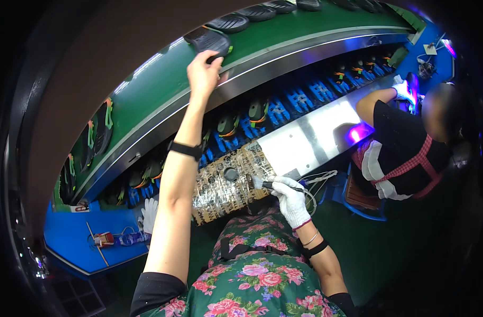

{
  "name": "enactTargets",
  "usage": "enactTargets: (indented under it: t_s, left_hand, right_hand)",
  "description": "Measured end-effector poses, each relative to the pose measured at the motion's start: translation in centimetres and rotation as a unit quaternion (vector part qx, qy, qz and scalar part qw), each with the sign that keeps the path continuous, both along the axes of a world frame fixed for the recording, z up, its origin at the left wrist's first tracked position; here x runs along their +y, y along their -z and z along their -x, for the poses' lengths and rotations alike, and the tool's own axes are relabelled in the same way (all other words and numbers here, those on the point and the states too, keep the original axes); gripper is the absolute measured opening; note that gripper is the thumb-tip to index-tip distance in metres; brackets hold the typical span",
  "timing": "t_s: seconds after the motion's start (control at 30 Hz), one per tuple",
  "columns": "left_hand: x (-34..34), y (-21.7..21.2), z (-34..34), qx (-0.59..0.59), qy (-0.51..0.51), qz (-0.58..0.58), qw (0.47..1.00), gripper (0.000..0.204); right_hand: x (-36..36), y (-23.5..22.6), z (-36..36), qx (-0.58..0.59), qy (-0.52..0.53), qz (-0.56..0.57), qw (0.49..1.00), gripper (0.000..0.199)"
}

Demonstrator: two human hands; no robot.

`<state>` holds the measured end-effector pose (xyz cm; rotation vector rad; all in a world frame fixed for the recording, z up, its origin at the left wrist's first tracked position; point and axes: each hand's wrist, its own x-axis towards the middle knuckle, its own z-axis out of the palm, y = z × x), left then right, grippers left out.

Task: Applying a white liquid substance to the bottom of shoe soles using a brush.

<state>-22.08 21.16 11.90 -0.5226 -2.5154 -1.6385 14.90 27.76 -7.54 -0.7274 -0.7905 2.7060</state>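
My left hand (pixel 203 74), bare, reaches far out to the green belt. Its fingers are closed on the near edge of a black shoe sole (pixel 212 41) with ridges and a bit of orange and green at its rim. Lower and to the right, my right hand (pixel 291 199) wears a white knit glove and grips a brush (pixel 268 185) by its dark handle. The pale bristle end is over a work surface (pixel 215 193) wrapped in cardboard and shiny tape. A small round dark dish (pixel 230 174) sits on that surface.
More black soles (pixel 228 22) lie along the green belt (pixel 283 31). Below its metal edge runs a row of blue holders (pixel 299 99), some carrying dark shoes (pixel 257 111). A co-worker (pixel 405 137) sits at the right. A white glove (pixel 148 214) lies by the blue table (pixel 72 238).
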Motion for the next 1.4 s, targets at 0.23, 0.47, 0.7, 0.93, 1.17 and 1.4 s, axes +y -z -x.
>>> enactTargets:
  t_s: [0.23, 0.47, 0.7, 0.93, 1.17, 1.4]
  left_hand:
    - [-15.6, -1.0, -6.9, 0.252, -0.065, -0.192, 0.946, 0.021]
    - [-22.9, -0.1, -13.2, -0.067, -0.163, -0.318, 0.931, 0.028]
    - [-16.5, 10.8, -19.1, -0.464, 0.055, -0.17, 0.867, 0.035]
    - [-14.2, 11.6, -30.3, -0.627, 0.208, -0.487, 0.571, 0.117]
    - [-12.0, 10.8, -31.2, -0.582, 0.252, -0.528, 0.564, 0.122]
    - [-10.6, 10.6, -29.9, -0.498, 0.205, -0.634, 0.555, 0.097]
  right_hand:
    - [3.2, -1.0, -1.2, 0.031, 0.035, 0.004, 0.999, 0.016]
    - [5.9, -9.6, -0.7, 0.094, 0.023, -0.147, 0.984, 0.013]
    - [1.4, -14.3, 1.8, 0.187, -0.099, -0.249, 0.945, 0.023]
    - [1.2, -14.3, 2.0, 0.105, -0.107, -0.348, 0.926, 0.027]
    - [1.4, -15.0, 2.5, 0.161, -0.09, -0.476, 0.86, 0.026]
    - [2.3, -18.1, 5.1, 0.244, 0.032, -0.725, 0.644, 0.025]
